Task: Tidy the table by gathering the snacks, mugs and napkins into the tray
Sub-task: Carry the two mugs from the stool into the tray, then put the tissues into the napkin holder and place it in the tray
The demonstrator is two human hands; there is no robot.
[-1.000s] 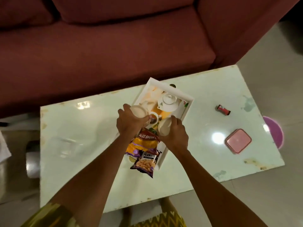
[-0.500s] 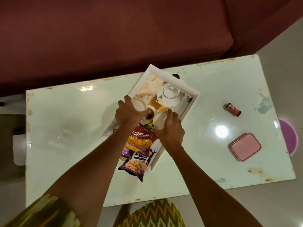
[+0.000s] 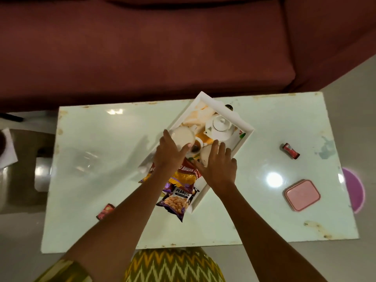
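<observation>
Glossy pale-green rectangular tabletop (image 3: 101, 180) is filling the view, with a maroon fabric sofa (image 3: 142, 47) beyond its far edge. Nearest the person, at about 7 o'clock from the tray, a small red wrapped snack (image 3: 105, 211) is lying loose on the table, not yet gathered. At centre, the white rectangular tray (image 3: 245, 137) is sitting askew; a purple peanut packet (image 3: 178, 201) is hanging over its near end, and a red-and-yellow bhujia packet (image 3: 186, 176) is lying just behind it inside.

The left hand (image 3: 168, 154) is curling around a white ceramic mug (image 3: 182, 136) at the tray's 9 o'clock wall, thumb and fingers gripping its rim. The right hand (image 3: 218, 167) is wrapping a second white mug (image 3: 206, 156) beside it, the hold looking loose; whether either mug is resting on the tray floor cannot be told. A white lidded teapot (image 3: 219, 128) is standing further in, and pale napkins (image 3: 200, 113) are lying at the far corner.

At 3 o'clock, well apart from the tray, a second red wrapped snack (image 3: 291, 151) is remaining out.

Judgement: mostly complete; both loose snacks are outstanding.
</observation>
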